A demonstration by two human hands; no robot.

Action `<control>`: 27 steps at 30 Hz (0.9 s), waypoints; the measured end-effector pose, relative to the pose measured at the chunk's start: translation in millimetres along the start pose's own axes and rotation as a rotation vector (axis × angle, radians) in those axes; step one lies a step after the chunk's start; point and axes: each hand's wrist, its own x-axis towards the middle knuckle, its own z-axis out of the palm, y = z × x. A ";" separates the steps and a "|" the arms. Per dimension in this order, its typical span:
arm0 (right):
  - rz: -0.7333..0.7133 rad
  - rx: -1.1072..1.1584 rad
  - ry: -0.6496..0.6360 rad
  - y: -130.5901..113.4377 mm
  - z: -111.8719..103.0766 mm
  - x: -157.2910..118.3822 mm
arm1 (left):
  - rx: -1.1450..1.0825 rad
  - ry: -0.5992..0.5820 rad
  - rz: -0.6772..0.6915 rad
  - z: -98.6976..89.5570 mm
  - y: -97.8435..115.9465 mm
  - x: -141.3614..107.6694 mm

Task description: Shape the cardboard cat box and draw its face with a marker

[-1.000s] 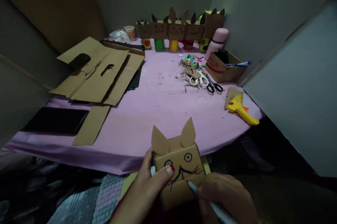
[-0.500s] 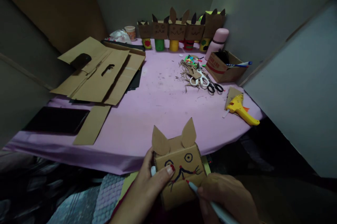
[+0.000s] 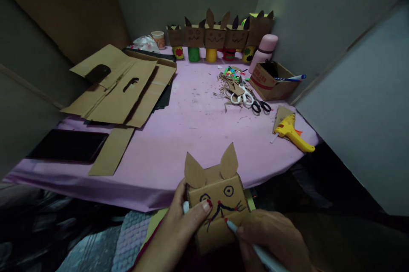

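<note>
A cardboard box with a drawn animal face (image 3: 220,233) and two pointed cardboard ears is held near the table's front edge. My left hand (image 3: 187,223) grips its left side, the thumb lying across the face by one drawn eye. Between the fingers of my right hand (image 3: 271,236) is a marker (image 3: 255,250) with a white barrel and a red tip. That tip is at the face, just below the drawn mouth. Small red marks show on the nose and at the mouth's ends. A pale cap-like piece (image 3: 186,207) sticks out beside my left hand.
Flattened cardboard (image 3: 118,89) and a dark phone (image 3: 68,146) lie at left. At right are scissors (image 3: 244,98), cardboard scraps, a small box (image 3: 271,82) with pens, and a yellow glue gun (image 3: 294,131). Several animal-faced cardboard figures (image 3: 214,35) stand at the back beside a pink flask (image 3: 265,50).
The marker tip has shifted very slightly left on the cardboard face, my right hand moving with it. My left hand and the box stay where they were.
</note>
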 end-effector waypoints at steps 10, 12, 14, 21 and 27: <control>-0.081 0.034 -0.065 7.3 -1.2 1.4 | -0.003 0.014 -0.006 -1.7 -2.3 1.2; -0.095 0.029 -0.088 8.1 -1.0 1.6 | 0.001 0.020 -0.010 -1.5 -1.8 1.0; -0.099 0.010 -0.073 8.1 0.0 1.0 | -0.006 0.013 -0.014 -1.7 -1.8 0.9; -0.074 0.099 -0.091 11.0 -0.2 -5.0 | -0.004 0.011 -0.009 -0.1 -2.0 0.6; -0.109 0.140 -0.124 12.1 -2.3 -2.1 | -0.012 0.018 -0.024 0.2 -1.1 0.1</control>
